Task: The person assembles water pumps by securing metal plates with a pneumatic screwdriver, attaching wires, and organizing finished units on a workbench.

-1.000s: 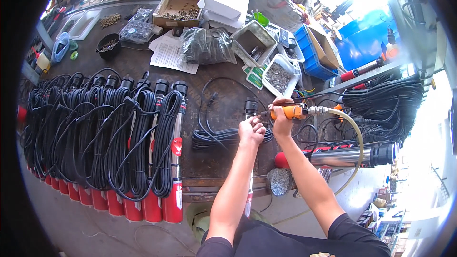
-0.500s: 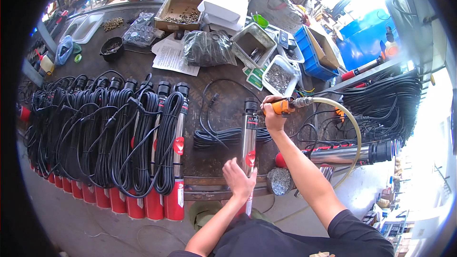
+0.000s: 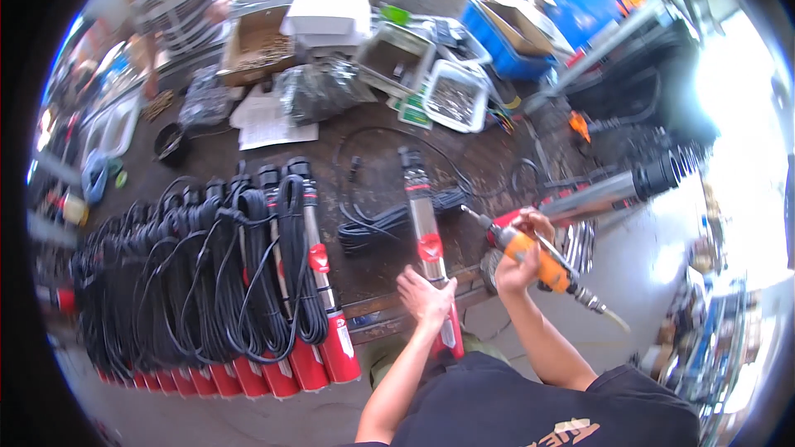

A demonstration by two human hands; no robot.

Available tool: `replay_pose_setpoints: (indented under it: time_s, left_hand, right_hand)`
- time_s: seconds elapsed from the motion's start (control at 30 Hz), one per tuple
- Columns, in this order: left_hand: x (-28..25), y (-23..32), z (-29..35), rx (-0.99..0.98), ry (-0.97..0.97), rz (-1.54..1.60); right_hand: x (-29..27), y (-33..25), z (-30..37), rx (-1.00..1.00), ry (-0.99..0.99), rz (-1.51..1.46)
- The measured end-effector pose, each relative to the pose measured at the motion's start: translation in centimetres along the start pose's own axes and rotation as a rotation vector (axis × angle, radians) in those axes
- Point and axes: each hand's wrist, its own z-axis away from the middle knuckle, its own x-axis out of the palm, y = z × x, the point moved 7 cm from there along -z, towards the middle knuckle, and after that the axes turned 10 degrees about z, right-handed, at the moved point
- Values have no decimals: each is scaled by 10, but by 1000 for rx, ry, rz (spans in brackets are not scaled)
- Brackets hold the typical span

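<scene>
A slim submersible pump (image 3: 423, 219) with a steel body, red lower end and black top leans over the table's front edge toward me. My left hand (image 3: 426, 296) lies across its lower steel part, fingers on one side and thumb on the other. To the right, clear of the pump, my right hand (image 3: 523, 261) is closed round an orange air screwdriver (image 3: 546, 271), its bit pointing up and left, a hose at its back end. Behind the pump lies a coil of black cable (image 3: 373, 230).
A row of similar pumps with coiled black cables (image 3: 207, 281) fills the left. Another pump (image 3: 596, 199) lies at the right. At the back are a cardboard box (image 3: 257, 45), a white tray of small parts (image 3: 455, 95) and a blue crate (image 3: 505, 54). Another person (image 3: 178, 8) stands far left.
My right hand has drawn the air screwdriver back from the pump's top, down and right. My left hand stays at the pump's lower part. The view has shifted, and the other person has leaned in.
</scene>
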Motion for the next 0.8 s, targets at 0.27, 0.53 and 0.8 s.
replay_pose_setpoints:
  time_s: [0.27,0.53,0.8]
  left_hand:
    - [-58,-33,15,43,109,290]
    - [-51,18,2,-89,142,-415]
    - [-71,25,62,30,227,-246]
  right_hand:
    - [-149,121,146,1446,589,-460]
    - [-130,177,134,1599,441,-702]
    - [101,163,177,1690,-776,-769]
